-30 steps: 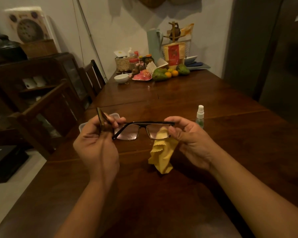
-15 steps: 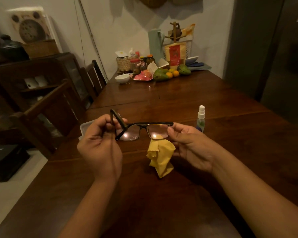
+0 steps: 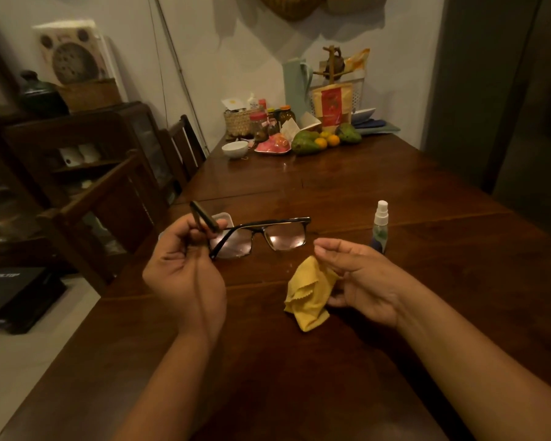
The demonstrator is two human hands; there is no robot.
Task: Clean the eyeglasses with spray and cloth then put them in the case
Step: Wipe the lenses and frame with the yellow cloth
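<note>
Eyeglasses [image 3: 286, 235] hang pinched by the left hand [image 3: 185, 275]; right hand [image 3: 363, 276] clutches the yellow cloth [image 3: 309, 292].

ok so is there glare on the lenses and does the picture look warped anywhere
Head view: warm glare patches sit on both lenses of the eyeglasses; head view edges: wide-angle bending tilts the cabinet at left; overall dim, with dark corners.

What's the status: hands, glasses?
Left hand grips eyeglasses by one temple. Right hand holds yellow cloth, apart from them. Spray bottle upright, nothing blocking.
</note>
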